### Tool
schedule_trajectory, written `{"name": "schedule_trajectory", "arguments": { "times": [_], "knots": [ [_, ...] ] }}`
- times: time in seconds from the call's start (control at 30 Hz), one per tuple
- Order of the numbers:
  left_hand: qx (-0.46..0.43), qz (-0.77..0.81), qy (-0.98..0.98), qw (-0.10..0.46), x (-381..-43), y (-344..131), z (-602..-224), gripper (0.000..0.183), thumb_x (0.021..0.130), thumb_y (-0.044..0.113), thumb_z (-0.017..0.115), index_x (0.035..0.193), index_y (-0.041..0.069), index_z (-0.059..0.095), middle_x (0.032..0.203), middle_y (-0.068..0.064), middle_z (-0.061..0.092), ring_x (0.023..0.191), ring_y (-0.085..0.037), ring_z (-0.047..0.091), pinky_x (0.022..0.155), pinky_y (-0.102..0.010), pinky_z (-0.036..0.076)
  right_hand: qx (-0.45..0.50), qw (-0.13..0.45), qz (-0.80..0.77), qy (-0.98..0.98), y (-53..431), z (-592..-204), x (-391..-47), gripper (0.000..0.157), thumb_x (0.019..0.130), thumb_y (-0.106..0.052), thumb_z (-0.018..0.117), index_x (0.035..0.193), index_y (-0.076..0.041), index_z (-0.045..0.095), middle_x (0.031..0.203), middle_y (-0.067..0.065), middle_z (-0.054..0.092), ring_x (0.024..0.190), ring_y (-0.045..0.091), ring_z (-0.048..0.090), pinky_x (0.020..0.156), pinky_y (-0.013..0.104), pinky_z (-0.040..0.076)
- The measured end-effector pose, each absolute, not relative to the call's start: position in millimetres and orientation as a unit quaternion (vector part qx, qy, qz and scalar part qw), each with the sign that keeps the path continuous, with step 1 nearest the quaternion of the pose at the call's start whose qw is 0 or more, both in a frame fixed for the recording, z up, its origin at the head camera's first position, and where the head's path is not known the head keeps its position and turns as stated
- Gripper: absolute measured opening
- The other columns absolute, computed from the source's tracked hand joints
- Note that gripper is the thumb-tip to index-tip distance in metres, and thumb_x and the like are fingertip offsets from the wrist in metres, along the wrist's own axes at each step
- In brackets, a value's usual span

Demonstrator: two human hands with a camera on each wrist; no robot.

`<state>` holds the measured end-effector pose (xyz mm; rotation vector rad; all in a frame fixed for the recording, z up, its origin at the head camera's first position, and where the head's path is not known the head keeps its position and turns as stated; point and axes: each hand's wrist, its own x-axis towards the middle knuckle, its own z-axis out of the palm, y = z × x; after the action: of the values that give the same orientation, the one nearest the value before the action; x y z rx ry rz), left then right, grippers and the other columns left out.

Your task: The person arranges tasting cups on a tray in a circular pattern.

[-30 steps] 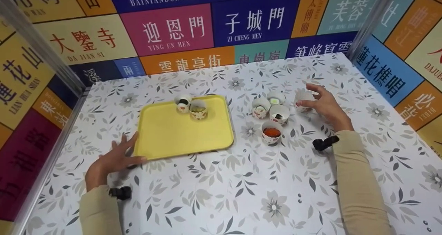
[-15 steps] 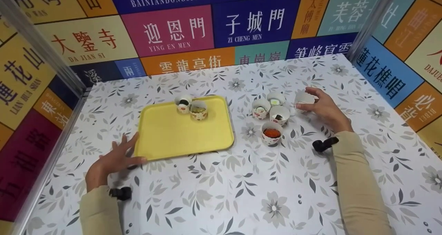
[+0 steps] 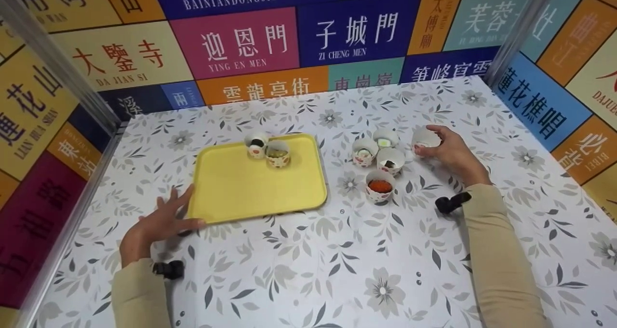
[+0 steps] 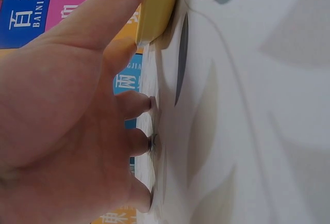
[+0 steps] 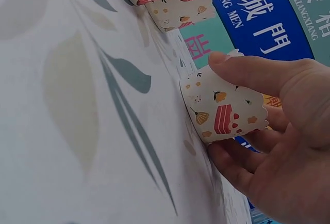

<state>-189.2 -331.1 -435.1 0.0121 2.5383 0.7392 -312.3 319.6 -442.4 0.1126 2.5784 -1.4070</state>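
Observation:
My right hand (image 3: 455,152) grips a paper baking cup (image 5: 221,102) printed with cakes and flowers, its thumb on the near side and fingers curled round the far side and below. The cup is right at the tabletop. My left hand (image 3: 161,222) lies at the lower left corner of a yellow tray (image 3: 241,188), fingers spread, with thumb and index finger at its edge. At the tray's back edge stand two filled cups, one with a dark filling (image 3: 255,144) and one with a greenish filling (image 3: 277,155).
Left of my right hand several more paper cups (image 3: 389,161) stand grouped, one with an orange-red filling (image 3: 380,187) nearest me. A flower-patterned cloth (image 3: 313,270) covers the table. Panels with lettering (image 3: 231,41) wall the back and sides.
My right hand has come slightly lower and nearer the paper cup, its fingers closing round it. The left hand and the tray have stayed in place.

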Motion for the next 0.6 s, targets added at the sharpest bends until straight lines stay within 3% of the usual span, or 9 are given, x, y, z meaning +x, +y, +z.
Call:
{"name": "schedule_trajectory", "arguments": {
  "times": [0.17,0.47,0.6],
  "knots": [
    [0.016,0.278,0.93,0.239,-188.3,-332.2,-434.8,0.109,0.085,0.064,0.067,0.161,0.032,-0.004,0.164,-0.023,-0.02,0.144,-0.057,-0.026,0.097,-0.088,-0.015,0.05,0.088,-0.486,0.868,317.7,-441.5,-313.5,0.092,0.088,-0.033,0.077,0.161,-0.016,0.022,0.17,0.015,0.007,0.154,0.034,0.021,0.126,0.05,0.02],
    [0.015,0.283,0.929,0.239,-188.3,-333.5,-436.0,0.109,0.085,0.066,0.066,0.161,0.033,-0.004,0.165,-0.021,-0.021,0.145,-0.055,-0.027,0.098,-0.087,-0.017,0.06,0.076,-0.48,0.872,316.1,-436.7,-315.4,0.093,0.087,-0.038,0.078,0.16,-0.015,0.024,0.169,0.018,0.008,0.157,0.036,0.006,0.128,0.052,0.014],
    [0.007,0.286,0.927,0.243,-188.9,-332.5,-436.4,0.11,0.083,0.066,0.067,0.16,0.034,-0.004,0.165,-0.02,-0.021,0.145,-0.054,-0.028,0.099,-0.085,-0.019,0.062,0.066,-0.477,0.874,315.9,-433.2,-313.5,0.093,0.087,-0.04,0.077,0.16,-0.016,0.025,0.169,0.019,0.008,0.155,0.037,0.017,0.127,0.053,0.016]
  ]
}}
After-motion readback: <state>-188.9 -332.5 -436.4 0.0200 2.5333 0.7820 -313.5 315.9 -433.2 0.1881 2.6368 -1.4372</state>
